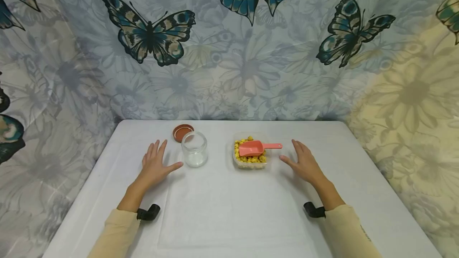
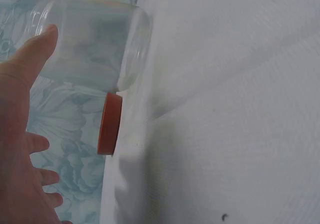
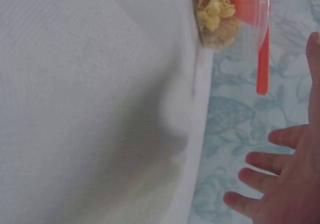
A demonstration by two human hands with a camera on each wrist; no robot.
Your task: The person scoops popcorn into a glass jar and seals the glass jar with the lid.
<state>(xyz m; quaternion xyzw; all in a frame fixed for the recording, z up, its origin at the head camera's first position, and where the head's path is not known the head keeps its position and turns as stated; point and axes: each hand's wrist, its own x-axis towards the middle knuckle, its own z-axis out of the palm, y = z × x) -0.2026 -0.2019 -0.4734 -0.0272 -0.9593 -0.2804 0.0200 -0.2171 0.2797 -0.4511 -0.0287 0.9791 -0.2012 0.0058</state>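
Note:
My left hand [image 1: 155, 167] hovers over the table with fingers spread, its thumb pointing at a clear glass jar [image 1: 195, 152]. The jar stands upright without its lid, and nothing shows inside it. Just behind the jar, a round brown lid [image 1: 182, 131] lies on the cloth. To the right, a clear plastic tub [image 1: 251, 166] holds yellow popcorn [image 1: 250, 159]. A coral-red scoop [image 1: 252, 148] rests on the popcorn, its handle [image 3: 263, 73] sticking out over the tub's right side. Near that handle, my right hand [image 1: 305, 163] is held with straight, spread fingers and grips nothing.
A white cloth [image 1: 229, 210] covers the table, whose far edge meets a fabric backdrop [image 1: 247, 71] printed with butterflies and flowers. A black wrist camera [image 1: 148, 212] sits on the left wrist and another camera [image 1: 314, 210] on the right.

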